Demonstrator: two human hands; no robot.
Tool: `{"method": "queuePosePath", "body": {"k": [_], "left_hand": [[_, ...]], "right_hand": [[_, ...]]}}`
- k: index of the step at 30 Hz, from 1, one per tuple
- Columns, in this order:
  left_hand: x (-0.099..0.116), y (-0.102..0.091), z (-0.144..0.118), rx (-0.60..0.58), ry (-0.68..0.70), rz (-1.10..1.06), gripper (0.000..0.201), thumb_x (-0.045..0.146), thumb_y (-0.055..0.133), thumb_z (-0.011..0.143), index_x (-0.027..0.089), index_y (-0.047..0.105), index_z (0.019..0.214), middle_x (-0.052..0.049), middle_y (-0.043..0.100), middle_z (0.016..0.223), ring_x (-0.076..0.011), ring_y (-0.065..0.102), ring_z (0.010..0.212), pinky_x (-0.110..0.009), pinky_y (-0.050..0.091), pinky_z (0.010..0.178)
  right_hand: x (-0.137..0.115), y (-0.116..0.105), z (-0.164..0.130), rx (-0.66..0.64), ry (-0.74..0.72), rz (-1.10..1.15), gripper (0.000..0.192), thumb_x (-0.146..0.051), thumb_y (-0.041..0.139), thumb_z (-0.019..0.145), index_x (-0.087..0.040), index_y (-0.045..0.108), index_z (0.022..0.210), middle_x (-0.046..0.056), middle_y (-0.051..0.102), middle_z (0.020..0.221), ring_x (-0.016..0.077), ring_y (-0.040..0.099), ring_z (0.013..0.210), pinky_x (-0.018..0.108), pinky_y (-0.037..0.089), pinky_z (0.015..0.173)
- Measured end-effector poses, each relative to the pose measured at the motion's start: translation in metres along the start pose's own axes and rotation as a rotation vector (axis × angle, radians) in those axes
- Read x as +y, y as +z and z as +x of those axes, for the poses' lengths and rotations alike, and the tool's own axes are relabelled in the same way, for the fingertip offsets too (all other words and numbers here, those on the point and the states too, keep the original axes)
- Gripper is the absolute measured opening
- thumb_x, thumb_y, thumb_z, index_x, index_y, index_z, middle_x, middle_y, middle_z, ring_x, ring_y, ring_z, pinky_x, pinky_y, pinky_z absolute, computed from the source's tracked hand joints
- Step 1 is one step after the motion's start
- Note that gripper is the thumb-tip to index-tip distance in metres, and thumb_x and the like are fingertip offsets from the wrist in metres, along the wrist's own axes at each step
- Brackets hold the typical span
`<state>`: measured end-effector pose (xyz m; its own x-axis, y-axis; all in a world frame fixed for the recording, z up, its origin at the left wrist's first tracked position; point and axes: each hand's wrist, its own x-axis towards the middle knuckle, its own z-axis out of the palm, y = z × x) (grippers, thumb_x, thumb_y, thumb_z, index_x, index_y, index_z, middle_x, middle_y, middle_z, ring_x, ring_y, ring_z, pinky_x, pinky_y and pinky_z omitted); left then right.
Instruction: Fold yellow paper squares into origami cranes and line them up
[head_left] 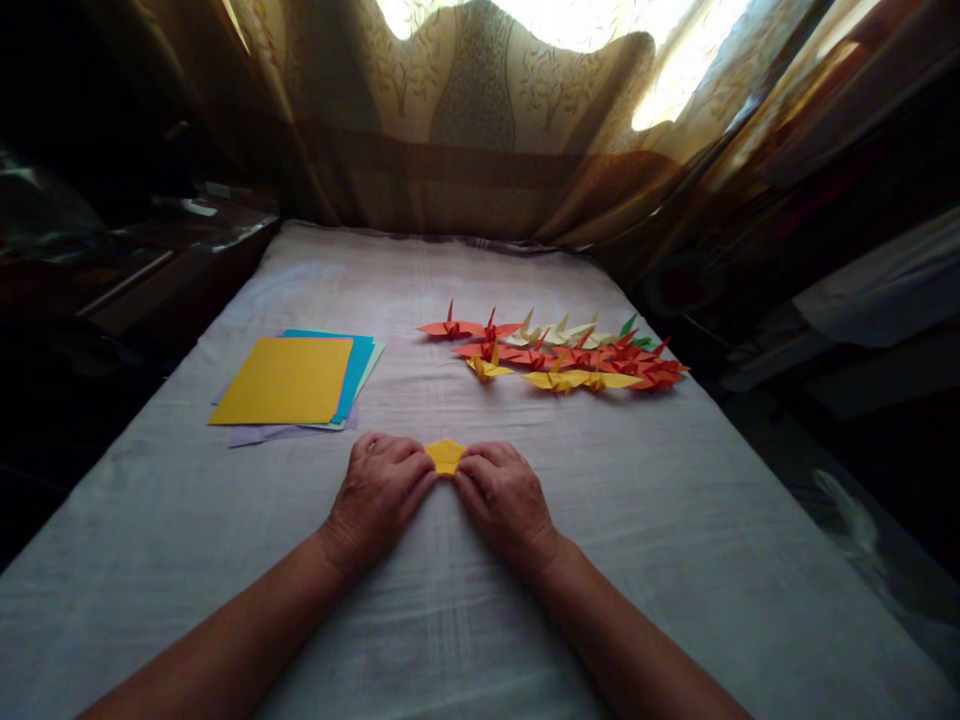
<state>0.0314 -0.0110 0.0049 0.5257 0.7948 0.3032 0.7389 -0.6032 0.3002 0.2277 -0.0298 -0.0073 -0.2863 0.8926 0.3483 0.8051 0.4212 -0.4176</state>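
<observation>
Hands meet at the near middle of a cloth-covered surface [675, 520], both palm-down with fingers curled inward. The left hand [380, 493] and the right hand [502, 497] each press fingertips onto a small folded yellow paper piece [445, 456], which lies flat on the cloth directly between the two sets of fingertips. Left grip: closed down on the left edge of the paper piece, fingers bent, thumb hidden beneath. Right grip: closed down on the right edge in the same manner, fingers bent. Only the top and middle of the paper piece show; its outer ends are covered by the fingers. Beyond the left hand and off to its outer side lies a stack of flat paper sheets [289, 382], the top sheet yellow, with blue, pale green and lilac edges showing below it; the stack is well apart from the hand. Beyond the right hand, further up the surface, stands a cluster of folded paper cranes [559, 355] in red, orange, yellow, cream and green, set close together in rows, some touching or overlapping. The cluster is well apart from both hands. A patterned curtain [480, 110] hangs past the far end of the surface, with bright light behind it. Both forearms rest low over the cloth.
</observation>
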Motion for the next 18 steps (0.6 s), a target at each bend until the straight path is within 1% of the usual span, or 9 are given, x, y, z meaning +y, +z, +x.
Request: {"method": "queuePosePath", "body": {"k": [9, 14, 18], "left_hand": [[0.0004, 0.0055, 0.0051, -0.041, -0.109, -0.007, 0.018, 0.026, 0.053, 0.093, 0.02, 0.061, 0.078, -0.007, 0.065, 0.093, -0.0243, 0.057, 0.089, -0.041, 0.042, 0.085], [0.0008, 0.0059, 0.007, -0.067, -0.123, 0.011, 0.018, 0.026, 0.052, 0.094, 0.019, 0.06, 0.078, -0.008, 0.064, 0.093, -0.0244, 0.056, 0.088, -0.041, 0.042, 0.085], [0.001, 0.0059, 0.0076, -0.051, -0.128, 0.01, 0.018, 0.027, 0.051, 0.093, 0.02, 0.059, 0.079, -0.007, 0.064, 0.092, -0.0235, 0.055, 0.087, -0.04, 0.042, 0.085]], "right_hand": [[-0.0016, 0.0076, 0.0033, 0.025, 0.083, -0.053, 0.015, -0.021, 0.056, 0.092, -0.021, 0.062, 0.078, 0.006, 0.066, 0.09, 0.0207, 0.058, 0.088, 0.032, 0.046, 0.082], [-0.0024, 0.01, 0.0042, 0.029, 0.102, -0.076, 0.015, -0.021, 0.056, 0.093, -0.021, 0.061, 0.078, 0.006, 0.066, 0.09, 0.0209, 0.058, 0.088, 0.032, 0.045, 0.082], [-0.003, 0.0092, 0.0046, 0.029, 0.102, -0.076, 0.016, -0.022, 0.056, 0.093, -0.021, 0.06, 0.078, 0.006, 0.065, 0.089, 0.0207, 0.057, 0.087, 0.032, 0.044, 0.081]]}}
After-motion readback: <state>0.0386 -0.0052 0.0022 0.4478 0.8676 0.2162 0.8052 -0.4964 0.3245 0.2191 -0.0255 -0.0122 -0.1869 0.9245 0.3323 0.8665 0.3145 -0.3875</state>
